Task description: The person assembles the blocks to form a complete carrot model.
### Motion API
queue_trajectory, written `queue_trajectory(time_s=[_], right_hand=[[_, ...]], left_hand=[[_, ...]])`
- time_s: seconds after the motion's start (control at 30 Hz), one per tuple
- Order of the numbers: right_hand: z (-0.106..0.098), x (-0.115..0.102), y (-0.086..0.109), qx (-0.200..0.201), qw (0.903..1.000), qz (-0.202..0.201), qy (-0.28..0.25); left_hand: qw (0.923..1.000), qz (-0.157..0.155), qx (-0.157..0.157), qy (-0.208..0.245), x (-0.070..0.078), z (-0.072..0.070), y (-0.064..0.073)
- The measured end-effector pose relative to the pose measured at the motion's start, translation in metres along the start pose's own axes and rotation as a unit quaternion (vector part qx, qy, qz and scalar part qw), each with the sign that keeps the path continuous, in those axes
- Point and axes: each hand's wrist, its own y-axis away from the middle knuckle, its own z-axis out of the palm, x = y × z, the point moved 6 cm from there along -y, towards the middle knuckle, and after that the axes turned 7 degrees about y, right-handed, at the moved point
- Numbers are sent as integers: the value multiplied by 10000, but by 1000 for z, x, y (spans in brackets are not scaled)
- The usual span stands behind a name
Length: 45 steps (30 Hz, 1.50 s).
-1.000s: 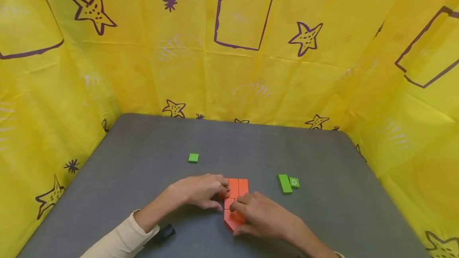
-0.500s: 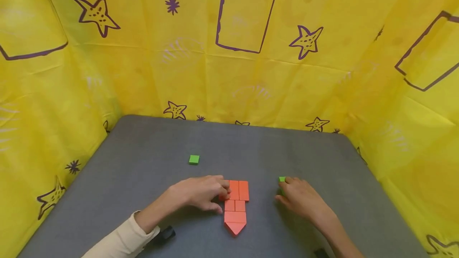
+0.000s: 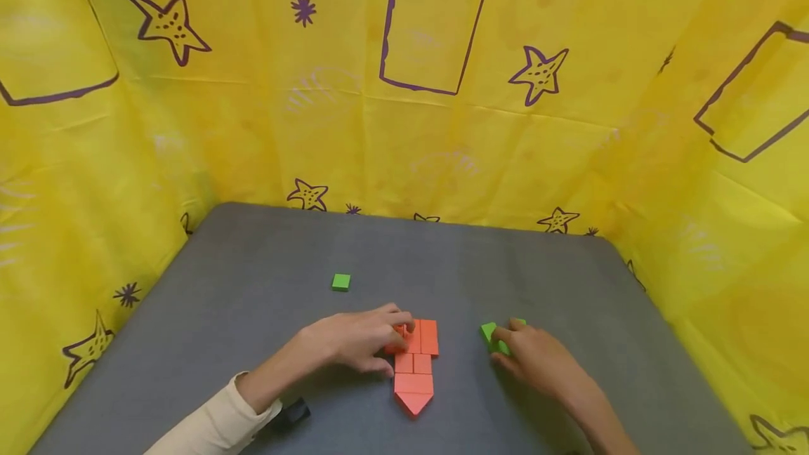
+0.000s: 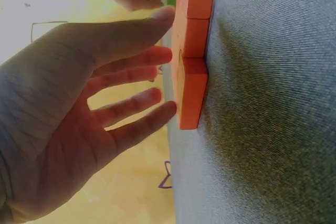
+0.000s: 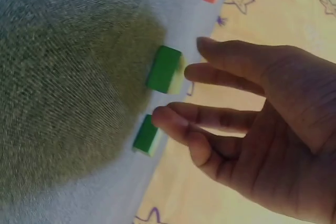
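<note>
Orange blocks (image 3: 413,364) lie flat together on the grey table, with a pointed block at the near end. Over the left side of their far end is my left hand (image 3: 362,337), its fingers spread; the fingertips come right up to the blocks (image 4: 191,93) in the left wrist view. My right hand (image 3: 537,360) hovers low over a long green block (image 3: 487,331) and a small green tile (image 3: 521,321). In the right wrist view, thumb and forefinger stay just off the larger green block (image 5: 165,70), while another fingertip meets the smaller green piece (image 5: 146,136).
A single green tile (image 3: 341,282) lies farther back, left of the orange blocks. A black object (image 3: 292,414) shows beneath the left wrist. Yellow cloth (image 3: 442,146) with starfish drawings stands around the back and sides of the grey table (image 3: 265,244).
My right hand has gone from the orange blocks to the green pieces at the right. The long green block has turned and shifted slightly left. My left hand has barely moved, fingers lifting a little.
</note>
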Motion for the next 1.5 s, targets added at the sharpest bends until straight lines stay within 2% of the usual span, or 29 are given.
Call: queue_trajectory(time_s=[0.17, 0.4, 0.53, 0.7, 1.03, 1.23, 1.5], right_hand=[[6, -1, -6, 85, 9999, -70, 73], [-2, -1, -18, 560, 9980, -185, 222], [-11, -2, -37, 685, 9976, -96, 97], [-19, -11, -67, 692, 9962, -410, -334], [7, -38, -124, -249, 9881, -912, -1211], [16, -48, -134, -658, 9788, -1394, -1348], [19, -59, -141, -1055, 9741, -1506, -1313]], left_hand=[[9999, -47, -91, 68, 2, 1, 2], [9998, 72, -38, -154, 6, 2, 4], [9996, 63, -9, -261, 7, 2, 5], [9992, 91, -9, -387, 8, 2, 5], [9983, 213, 40, -538, 7, 4, 2], [9982, 231, 79, -548, 7, 3, -1], [9993, 132, 32, -363, 6, 2, 0]])
